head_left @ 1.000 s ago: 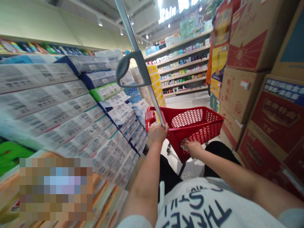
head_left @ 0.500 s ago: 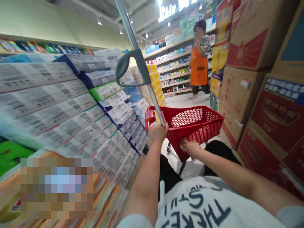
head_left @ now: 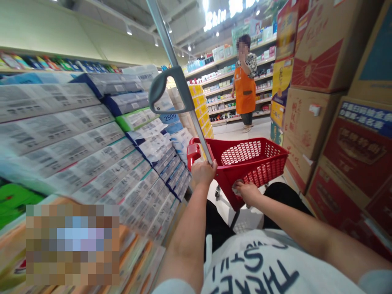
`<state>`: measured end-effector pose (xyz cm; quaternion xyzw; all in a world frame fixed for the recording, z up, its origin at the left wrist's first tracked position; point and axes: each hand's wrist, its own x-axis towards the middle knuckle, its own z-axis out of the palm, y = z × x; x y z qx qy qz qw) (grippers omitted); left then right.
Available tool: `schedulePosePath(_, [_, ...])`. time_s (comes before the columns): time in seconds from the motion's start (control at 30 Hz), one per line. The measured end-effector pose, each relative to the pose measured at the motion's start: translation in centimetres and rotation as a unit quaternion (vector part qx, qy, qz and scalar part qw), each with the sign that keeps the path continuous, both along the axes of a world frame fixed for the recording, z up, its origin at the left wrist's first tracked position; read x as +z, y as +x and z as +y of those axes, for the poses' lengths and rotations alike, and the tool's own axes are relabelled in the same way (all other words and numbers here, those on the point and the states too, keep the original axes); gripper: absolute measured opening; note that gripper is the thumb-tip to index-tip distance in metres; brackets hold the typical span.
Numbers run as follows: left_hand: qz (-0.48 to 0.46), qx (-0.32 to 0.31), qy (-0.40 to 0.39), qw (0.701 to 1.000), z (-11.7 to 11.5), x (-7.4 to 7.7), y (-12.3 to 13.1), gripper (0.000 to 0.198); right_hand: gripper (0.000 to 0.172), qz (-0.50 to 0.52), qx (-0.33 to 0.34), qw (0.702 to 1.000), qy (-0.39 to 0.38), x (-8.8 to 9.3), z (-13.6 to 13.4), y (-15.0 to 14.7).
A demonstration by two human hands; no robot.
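My left hand (head_left: 204, 172) is shut around a grey metal pole (head_left: 196, 126) that rises from a red plastic shopping trolley basket (head_left: 241, 157). Higher up, the pole carries a curved grey handle loop (head_left: 167, 92), well above my hand. My right hand (head_left: 248, 193) grips the near rim of the basket, with a small pale patch under its fingers that I cannot identify. Inside the perforated basket, I see nothing lying on its floor.
Plastic-wrapped stacked packs (head_left: 92, 134) fill the left side, close to the trolley. Cardboard cartons (head_left: 318, 118) are stacked high on the right. A person in an orange apron (head_left: 245, 90) stands down the aisle before shelves of small boxes (head_left: 220, 92).
The person in the orange apron has come into view from behind the cartons and moved left along the aisle. My hands and the trolley stay in almost the same place.
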<state>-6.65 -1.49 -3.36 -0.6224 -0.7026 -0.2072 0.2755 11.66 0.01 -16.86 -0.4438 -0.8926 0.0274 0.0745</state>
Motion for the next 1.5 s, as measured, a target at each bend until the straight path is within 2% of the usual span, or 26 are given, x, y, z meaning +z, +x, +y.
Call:
schedulePosePath(0.2, [0.003, 0.002, 0.007, 1.0, 0.0, 0.0, 0.1, 0.051, 0.042, -0.003, -0.056, 0.998, 0.038, 0.6, -0.1, 0.4])
schedulePosePath(0.37, [-0.001, 0.003, 0.0, 1.0, -0.1, 0.1, 0.2, 0.052, 0.044, -0.029, -0.008, 1.0, 0.002, 0.6, -0.1, 0.1])
schedulePosePath(0.57, [0.001, 0.005, 0.002, 1.0, -0.2, 0.1, 0.1, 0.052, 0.04, -0.006, -0.051, 0.998, 0.029, 0.7, -0.3, 0.3])
schedulePosePath(0.97, [-0.002, 0.0, 0.0, 1.0, -0.3, 0.3, 0.1, 0.052, 0.042, -0.018, -0.017, 1.0, 0.007, 0.3, 0.3, 0.5])
schedulePosePath(1.2, [0.003, 0.002, -0.002, 1.0, -0.2, 0.2, 0.0, 0.052, 0.035, -0.001, -0.036, 0.999, 0.017, 0.6, 0.1, 0.5])
schedulePosePath(1.37, [0.005, 0.003, 0.007, 1.0, -0.2, 0.2, 0.0, 0.051, 0.041, -0.001, -0.04, 0.999, 0.011, 0.6, 0.3, 0.8])
schedulePosePath(1.5, [0.0, 0.007, 0.005, 1.0, -0.2, 0.1, 0.0, 0.049, 0.04, 0.04, -0.047, 0.998, 0.024, 1.2, 0.4, 1.0])
